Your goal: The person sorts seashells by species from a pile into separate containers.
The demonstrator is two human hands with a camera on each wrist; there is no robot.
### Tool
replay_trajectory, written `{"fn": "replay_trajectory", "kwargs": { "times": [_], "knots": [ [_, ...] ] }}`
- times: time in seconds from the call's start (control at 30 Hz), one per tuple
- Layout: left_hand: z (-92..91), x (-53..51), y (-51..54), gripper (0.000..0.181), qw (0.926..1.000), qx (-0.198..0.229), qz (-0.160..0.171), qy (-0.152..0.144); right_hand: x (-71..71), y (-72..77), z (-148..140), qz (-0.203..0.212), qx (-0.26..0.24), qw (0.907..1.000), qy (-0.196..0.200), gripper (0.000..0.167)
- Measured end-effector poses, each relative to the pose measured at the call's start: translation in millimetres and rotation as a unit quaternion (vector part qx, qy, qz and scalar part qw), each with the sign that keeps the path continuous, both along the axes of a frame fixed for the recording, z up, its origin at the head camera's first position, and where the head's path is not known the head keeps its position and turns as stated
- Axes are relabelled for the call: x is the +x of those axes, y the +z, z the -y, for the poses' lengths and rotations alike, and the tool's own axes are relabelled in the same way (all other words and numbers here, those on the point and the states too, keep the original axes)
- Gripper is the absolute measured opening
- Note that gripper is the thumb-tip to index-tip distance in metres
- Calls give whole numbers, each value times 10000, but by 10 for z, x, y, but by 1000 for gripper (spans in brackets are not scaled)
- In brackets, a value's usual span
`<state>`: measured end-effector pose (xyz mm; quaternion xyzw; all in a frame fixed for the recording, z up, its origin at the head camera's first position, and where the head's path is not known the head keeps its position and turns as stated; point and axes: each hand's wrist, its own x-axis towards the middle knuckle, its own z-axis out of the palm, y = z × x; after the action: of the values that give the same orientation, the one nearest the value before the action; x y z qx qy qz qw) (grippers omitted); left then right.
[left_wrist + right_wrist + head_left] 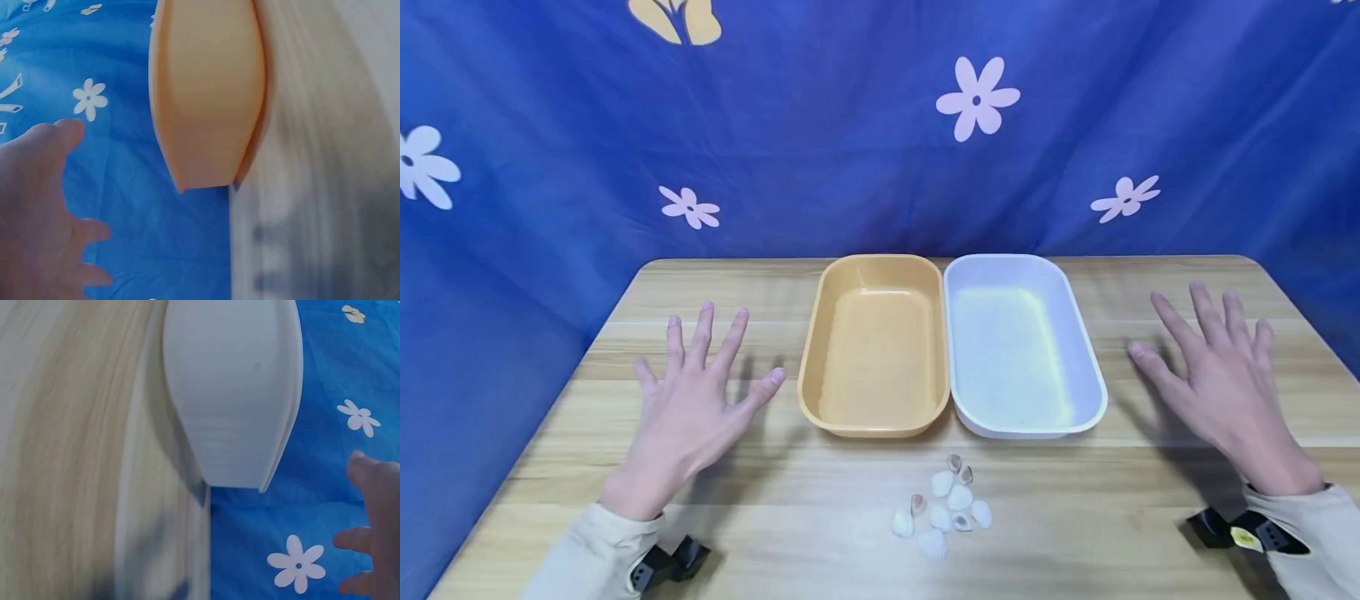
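Note:
My left hand [688,417], fingers spread and holding nothing, is left of the orange tray [880,358]; in the left wrist view the hand [37,206] shows at the left edge, beside the tray [209,94]. To the right of the white tray [1018,350], my right hand [1228,387] also has spread fingers and nothing in them. The right wrist view shows that hand [381,519] at the right edge and the white tray [234,387]. Both trays look empty and stand side by side. Several small shells [959,497], white and brownish, lie in front of them.
The wooden table [760,533] has its back edge behind the trays. A blue curtain [820,150] with flower shapes hangs behind and at the sides. Black devices are strapped at the left wrist [666,565] and right wrist [1243,532].

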<state>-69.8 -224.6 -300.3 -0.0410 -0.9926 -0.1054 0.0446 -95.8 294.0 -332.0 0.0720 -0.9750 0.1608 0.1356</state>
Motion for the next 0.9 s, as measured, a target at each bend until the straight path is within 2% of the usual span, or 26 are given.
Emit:
{"fn": "replay_trajectory", "kwargs": {
  "times": [0.1, 0.3, 0.4, 0.53, 0.77, 0.9],
  "knots": [
    [14, 4, 29, 79, 10000, 38, -49, 0, 6, 34, 33, -124, -149, 9998, 109, 65],
    [-44, 16, 49, 77, 9995, 266, 61, -135, 97, 64, 119, -559, -471, 9965, 414, 54],
    [-75, 29, 60, 76, 9990, 394, -3, -189, 143, 91, 177, -951, -669, 9912, 640, 49],
    [-110, 42, 74, 76, 9979, 431, -139, -461, 222, 130, 253, -1553, -796, 9801, 950, 44],
    [-175, 16, 27, 73, 9923, 430, -391, -1097, 369, 192, 395, -2131, -828, 9646, 1312, 67],
    [-210, -9, -30, 71, 9908, 406, -406, -1226, 421, 160, 443, -2162, -832, 9622, 1434, 65]
  ]
}}
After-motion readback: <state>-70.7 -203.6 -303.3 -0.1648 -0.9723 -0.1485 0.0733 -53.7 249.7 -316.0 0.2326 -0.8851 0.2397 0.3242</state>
